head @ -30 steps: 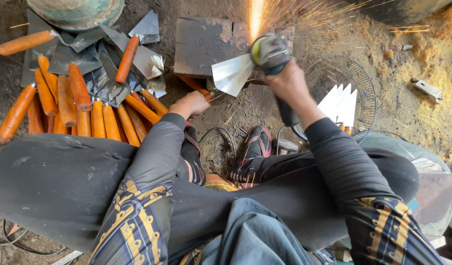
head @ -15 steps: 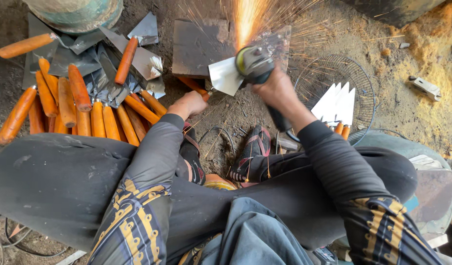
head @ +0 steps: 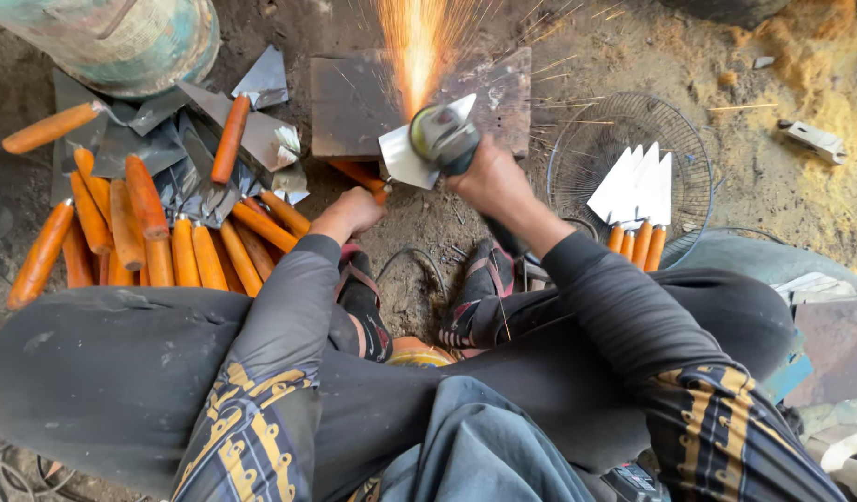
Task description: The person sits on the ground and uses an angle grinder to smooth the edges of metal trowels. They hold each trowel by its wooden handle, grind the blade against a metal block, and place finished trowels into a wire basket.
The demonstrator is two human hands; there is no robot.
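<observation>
My right hand grips an angle grinder whose disc presses on the shiny metal blade of a trowel. Orange sparks shoot upward from the contact point. My left hand holds that trowel by its orange wooden handle, steadying it against a dark steel plate on the dirt floor. My sandalled feet rest just below the work.
A pile of orange-handled trowels with dull blades lies at the left. Three ground trowels rest on a wire fan guard at the right. A round drum stands top left. Sawdust covers the top right.
The grinder and my right hand have shifted left and slightly down along the blade. The spray of sparks has moved left with it. My left hand stays on the handle.
</observation>
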